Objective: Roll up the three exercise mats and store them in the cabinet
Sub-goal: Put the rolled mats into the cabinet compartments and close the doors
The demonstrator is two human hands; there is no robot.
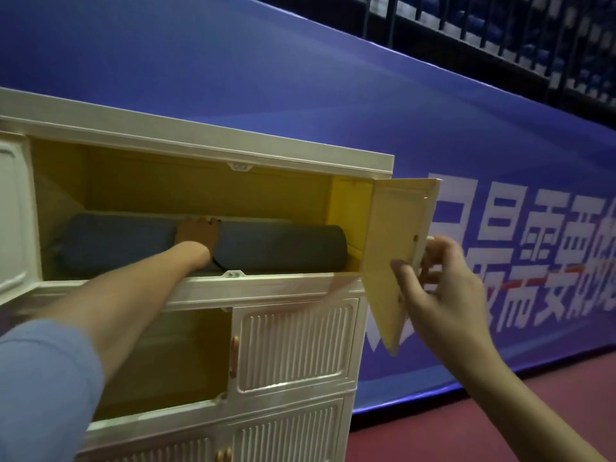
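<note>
Now, left hand (197, 235): we press flat, uncurled fingers on the rolled mat (266, 246) inside the cabinet (206, 155).
Right hand (440, 278): we grasp the open door (396, 241).

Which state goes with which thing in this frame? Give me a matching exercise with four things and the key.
Things:
1. rolled mat
2. left hand
3. right hand
4. top right door

States:
A. swung open, yellow inner face showing
B. lying on its side in the top compartment of the cabinet
C. resting on top of the dark roll
D. holding the outer edge of a door

Pairs: 1-B, 2-C, 3-D, 4-A
</note>
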